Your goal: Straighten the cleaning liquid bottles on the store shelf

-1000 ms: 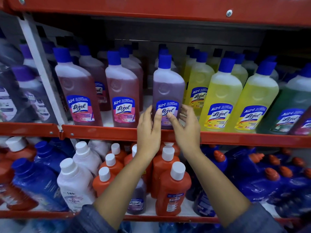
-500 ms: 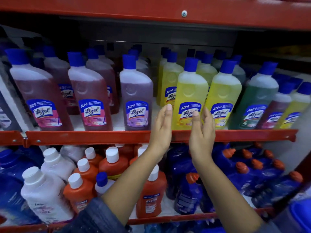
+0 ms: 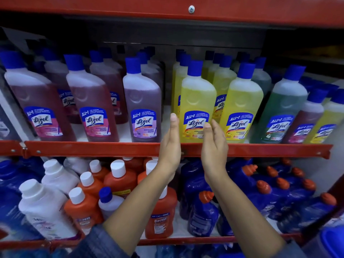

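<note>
Both hands raised at centre frame, palms facing each other, fingers straight and spread open. Left hand [image 3: 170, 146] stands just left of a yellow bottle [image 3: 197, 101]; right hand [image 3: 214, 146] just right of its lower label. Neither hand closed around anything; whether the fingertips touch the bottle, cannot tell.

Yellow bottle upright at the front edge of the red shelf [image 3: 93, 148], centre frame, blue cap, label forward. Second yellow bottle [image 3: 242, 101] beside it to the right, leaning slightly right. Green bottle [image 3: 283, 108] further right, tilted. Purple bottle [image 3: 142, 101] left of the left hand, upright. Two pink bottles [image 3: 93, 105] at left of frame, leaning left.

Lower shelf: orange bottles [image 3: 161, 216] with white caps at lower centre, dark blue bottles [image 3: 202, 215] lower right, white bottles [image 3: 44, 209] lower left.
</note>
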Motion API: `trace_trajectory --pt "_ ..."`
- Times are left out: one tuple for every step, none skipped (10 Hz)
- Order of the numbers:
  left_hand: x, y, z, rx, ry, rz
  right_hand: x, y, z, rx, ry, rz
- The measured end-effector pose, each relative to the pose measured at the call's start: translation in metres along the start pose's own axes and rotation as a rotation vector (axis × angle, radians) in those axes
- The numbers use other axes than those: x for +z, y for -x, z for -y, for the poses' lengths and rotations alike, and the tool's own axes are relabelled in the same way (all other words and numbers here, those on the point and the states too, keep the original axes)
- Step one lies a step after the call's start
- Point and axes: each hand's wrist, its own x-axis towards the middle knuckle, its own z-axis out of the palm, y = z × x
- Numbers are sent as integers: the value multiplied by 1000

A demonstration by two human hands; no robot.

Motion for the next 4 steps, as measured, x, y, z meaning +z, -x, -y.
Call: trace_trajectory --pt "-4 2 1 1 23 -21 3 2 4 -10 -9 21" --pt "-3 3 3 22 16 -32 4 4 6 -15 -12 33" --pt "-2 5 5 26 -8 -39 2 5 9 -13 18 56" --pt "-1 4 5 70 5 -54 -1 5 12 -46 85 76"
